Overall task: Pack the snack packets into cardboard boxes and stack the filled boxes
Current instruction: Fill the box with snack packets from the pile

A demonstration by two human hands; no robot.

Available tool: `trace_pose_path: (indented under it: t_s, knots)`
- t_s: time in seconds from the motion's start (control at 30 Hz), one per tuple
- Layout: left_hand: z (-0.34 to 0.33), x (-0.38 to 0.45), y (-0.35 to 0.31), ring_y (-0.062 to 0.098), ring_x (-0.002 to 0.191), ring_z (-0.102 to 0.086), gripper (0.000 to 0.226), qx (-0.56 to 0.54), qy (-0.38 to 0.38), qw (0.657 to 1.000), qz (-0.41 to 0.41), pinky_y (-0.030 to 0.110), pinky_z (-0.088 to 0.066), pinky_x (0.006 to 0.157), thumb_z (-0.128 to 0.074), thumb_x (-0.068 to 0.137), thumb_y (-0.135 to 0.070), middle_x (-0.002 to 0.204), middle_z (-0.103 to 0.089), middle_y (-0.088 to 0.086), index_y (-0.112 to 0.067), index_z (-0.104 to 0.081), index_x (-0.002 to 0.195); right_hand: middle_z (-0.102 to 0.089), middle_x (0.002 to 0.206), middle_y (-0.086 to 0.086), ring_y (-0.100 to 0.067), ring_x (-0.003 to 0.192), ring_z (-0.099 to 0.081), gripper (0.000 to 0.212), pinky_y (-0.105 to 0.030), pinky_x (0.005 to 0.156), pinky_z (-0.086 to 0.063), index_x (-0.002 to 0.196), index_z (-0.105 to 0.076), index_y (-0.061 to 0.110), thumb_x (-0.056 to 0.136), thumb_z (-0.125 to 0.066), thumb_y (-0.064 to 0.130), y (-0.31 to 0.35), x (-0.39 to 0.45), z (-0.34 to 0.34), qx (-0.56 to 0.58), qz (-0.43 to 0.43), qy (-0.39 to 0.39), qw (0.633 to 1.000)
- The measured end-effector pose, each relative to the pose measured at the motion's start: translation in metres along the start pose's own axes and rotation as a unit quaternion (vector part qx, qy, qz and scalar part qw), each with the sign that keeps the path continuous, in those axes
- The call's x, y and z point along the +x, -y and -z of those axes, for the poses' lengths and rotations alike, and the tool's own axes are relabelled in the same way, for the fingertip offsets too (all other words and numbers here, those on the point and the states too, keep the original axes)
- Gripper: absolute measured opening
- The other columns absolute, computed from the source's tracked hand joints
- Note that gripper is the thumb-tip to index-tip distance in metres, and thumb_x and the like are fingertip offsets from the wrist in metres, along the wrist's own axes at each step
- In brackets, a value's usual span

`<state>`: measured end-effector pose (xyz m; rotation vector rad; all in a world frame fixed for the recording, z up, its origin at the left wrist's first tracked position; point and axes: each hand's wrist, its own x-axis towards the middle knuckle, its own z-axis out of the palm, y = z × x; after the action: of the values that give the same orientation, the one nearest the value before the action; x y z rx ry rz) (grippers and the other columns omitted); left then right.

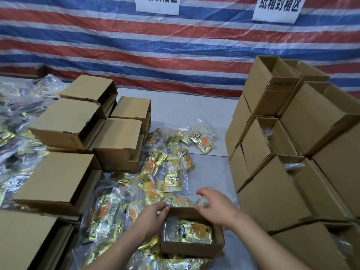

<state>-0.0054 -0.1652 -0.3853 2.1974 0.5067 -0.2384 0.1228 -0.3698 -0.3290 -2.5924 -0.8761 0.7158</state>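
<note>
An open cardboard box (191, 249) sits at the near middle of the table with a gold snack packet (194, 231) lying inside it. My left hand (151, 218) grips the box's far left corner with curled fingers. Over the far right edge of the box hovers my right hand (216, 204), its fingers curved down onto the rim; whether it holds anything I cannot tell. Loose gold snack packets (169, 172) in clear wrap lie scattered on the table beyond and left of the box.
Empty upturned boxes (64, 121) stand in stacks at the left, with a heap of packets (17, 133) behind them. A tall stack of boxes (292, 152) fills the right side. A striped tarp (155, 55) hangs behind the grey table (194, 108).
</note>
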Motion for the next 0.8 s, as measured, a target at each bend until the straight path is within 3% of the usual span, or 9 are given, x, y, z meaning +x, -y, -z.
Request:
trace_pose_path:
  t_s: [0.03, 0.1, 0.2, 0.47, 0.63, 0.7, 0.8]
  knots:
    - [0.0, 0.0, 0.0, 0.006, 0.093, -0.062, 0.025, -0.002, -0.001, 1.0, 0.001, 0.025, -0.047, 0.078, -0.047, 0.104, -0.036, 0.106, -0.069, -0.011, -0.029, -0.068, 0.115, -0.054, 0.135, 0.009, -0.014, 0.123, -0.053, 0.052, -0.031, 0.104, -0.043, 0.139, -0.051, 0.028, 0.092, -0.06, 0.046, -0.001, 0.001, -0.004, -0.034, -0.009, 0.034, 0.999]
    - [-0.001, 0.001, 0.001, 0.004, 0.092, -0.062, 0.025, -0.008, -0.001, 1.0, 0.005, 0.023, -0.047, 0.077, -0.047, 0.104, -0.036, 0.104, -0.068, -0.012, -0.03, -0.068, 0.114, -0.06, 0.126, 0.006, -0.018, 0.115, -0.059, 0.042, -0.033, 0.096, -0.048, 0.13, -0.056, 0.029, 0.092, -0.059, 0.045, -0.001, 0.002, -0.018, -0.087, -0.009, 0.07, 0.994]
    - [-0.001, 0.0, 0.0, 0.005, 0.094, -0.061, 0.026, -0.006, -0.002, 1.0, 0.012, 0.022, -0.046, 0.078, -0.046, 0.104, -0.037, 0.105, -0.068, -0.013, -0.029, -0.069, 0.116, -0.067, 0.105, 0.003, -0.02, 0.098, -0.063, 0.022, -0.033, 0.085, -0.051, 0.11, -0.064, 0.027, 0.096, -0.051, 0.038, -0.002, 0.004, -0.034, -0.13, -0.004, 0.018, 0.991]
    - [0.0, 0.004, -0.008, 0.005, 0.096, -0.06, 0.027, -0.004, -0.005, 1.0, 0.016, 0.022, -0.043, 0.079, -0.046, 0.105, -0.037, 0.109, -0.067, -0.012, -0.028, -0.067, 0.119, -0.067, 0.102, 0.002, -0.022, 0.095, -0.063, 0.019, -0.032, 0.083, -0.049, 0.104, -0.066, 0.026, 0.099, -0.051, 0.036, -0.009, 0.007, -0.035, -0.098, -0.001, 0.001, 0.995]
    - [0.022, 0.022, -0.04, 0.0, 0.09, -0.062, 0.019, -0.008, -0.002, 1.0, -0.007, 0.022, -0.053, 0.082, -0.047, 0.104, -0.036, 0.102, -0.068, -0.013, -0.032, -0.064, 0.112, -0.06, 0.081, 0.005, -0.019, 0.077, -0.058, 0.019, -0.032, 0.065, -0.041, 0.084, -0.056, 0.028, 0.098, -0.051, 0.039, -0.014, 0.006, -0.009, -0.077, -0.013, -0.034, 0.996]
    - [0.035, 0.033, -0.064, 0.004, 0.097, -0.062, 0.025, -0.049, -0.034, 0.998, -0.016, 0.027, -0.054, 0.091, -0.049, 0.103, -0.038, 0.114, -0.068, -0.007, -0.029, -0.062, 0.123, -0.06, 0.08, 0.004, -0.019, 0.075, -0.057, 0.021, -0.033, 0.064, -0.044, 0.082, -0.055, 0.027, 0.098, -0.051, 0.038, -0.016, 0.009, 0.011, -0.064, -0.025, -0.074, 0.995]
    - [0.046, 0.045, -0.094, 0.017, 0.124, -0.055, 0.06, -0.118, -0.083, 0.989, -0.004, 0.035, -0.047, 0.102, -0.049, 0.098, -0.054, 0.143, -0.054, 0.002, -0.021, -0.044, 0.148, -0.062, 0.078, 0.002, -0.021, 0.076, -0.06, 0.027, -0.035, 0.065, -0.049, 0.08, -0.056, 0.02, 0.099, -0.052, 0.038, -0.022, 0.016, 0.035, -0.019, -0.073, -0.142, 0.987]
